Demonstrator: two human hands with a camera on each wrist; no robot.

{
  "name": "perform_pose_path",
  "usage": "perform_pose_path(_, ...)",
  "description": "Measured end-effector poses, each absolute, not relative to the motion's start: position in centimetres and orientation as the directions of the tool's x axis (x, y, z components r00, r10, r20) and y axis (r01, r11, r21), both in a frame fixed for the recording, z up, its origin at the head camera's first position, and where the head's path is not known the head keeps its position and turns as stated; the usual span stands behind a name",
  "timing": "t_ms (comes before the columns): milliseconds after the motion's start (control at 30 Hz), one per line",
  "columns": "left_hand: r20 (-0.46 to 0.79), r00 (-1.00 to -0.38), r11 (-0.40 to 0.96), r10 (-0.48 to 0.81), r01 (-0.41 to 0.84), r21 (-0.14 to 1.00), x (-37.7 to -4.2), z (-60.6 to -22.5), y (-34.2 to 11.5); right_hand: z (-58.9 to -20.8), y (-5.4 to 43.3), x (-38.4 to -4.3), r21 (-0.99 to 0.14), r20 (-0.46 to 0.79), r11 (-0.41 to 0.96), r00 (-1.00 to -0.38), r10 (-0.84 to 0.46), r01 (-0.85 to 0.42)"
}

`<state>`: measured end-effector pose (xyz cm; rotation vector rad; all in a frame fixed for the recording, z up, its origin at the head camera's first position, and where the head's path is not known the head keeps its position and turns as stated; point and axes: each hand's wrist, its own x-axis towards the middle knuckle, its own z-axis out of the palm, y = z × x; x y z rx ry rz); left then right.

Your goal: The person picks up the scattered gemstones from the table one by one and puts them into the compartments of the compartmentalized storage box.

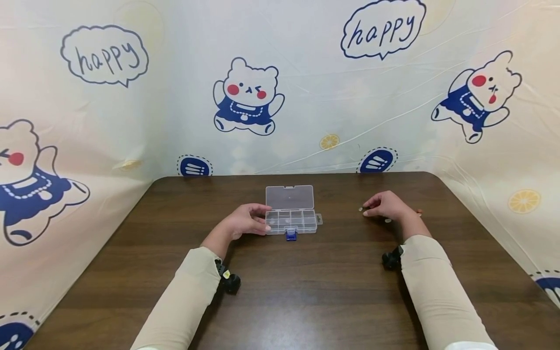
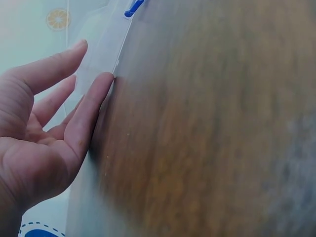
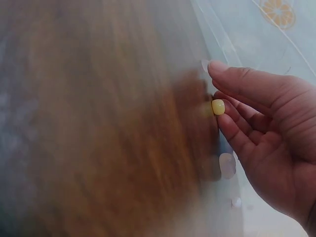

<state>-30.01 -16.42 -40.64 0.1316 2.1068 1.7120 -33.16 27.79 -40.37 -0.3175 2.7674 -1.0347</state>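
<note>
A clear plastic compartment box [image 1: 290,229] stands on the table with its lid [image 1: 289,197] raised at the back and a blue latch [image 1: 290,235] at the front. My left hand [image 1: 249,219] holds its left end, thumb at the front corner and fingers towards the hinge. A few small pale pieces show in the left compartments. Right of the box, my right hand [image 1: 387,205] reaches low over the tabletop, thumb and fingers apart. Right at its fingertips is a small yellow bead [image 3: 218,106]. A pale oval piece [image 3: 227,165] lies beside that hand.
The brown table [image 1: 288,296] ends at a patterned cloth backdrop [image 1: 302,150]. A small white piece [image 1: 388,220] lies below the right hand, and an orange one [image 1: 420,212] shows beyond its wrist. A hanging tab [image 1: 319,218] juts from the box's right side.
</note>
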Motion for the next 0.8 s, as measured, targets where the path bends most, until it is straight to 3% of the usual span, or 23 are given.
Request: perform_pose_path(800, -0.271, -0.897, 0.246, 0.349, -0.192, 0.95, -30.18, -40.94, -16.82, -41.24, 26.93, -34.16, -0.618, -0.046, 0.775, -0.977, -0.209, -0.136)
